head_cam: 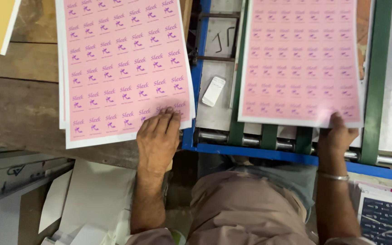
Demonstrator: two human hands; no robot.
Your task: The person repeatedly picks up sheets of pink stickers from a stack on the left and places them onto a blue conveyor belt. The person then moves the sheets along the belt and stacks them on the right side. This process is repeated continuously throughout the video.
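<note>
Left hand [157,136] flat, fingers spread, pressing pink sheet stack [125,63]; right hand [336,134] pinching pink sheet [300,59] edge

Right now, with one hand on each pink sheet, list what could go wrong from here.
1. The right hand rests at the edge of the pink sheet on the machine, just above the metal rollers; fingers might get caught there.
2. The left hand presses only one corner of the stack of pink sheets, whose edges are already fanned, so it may shift further.
3. The small white object lies loose on the machine bed and could get in the way.
</note>
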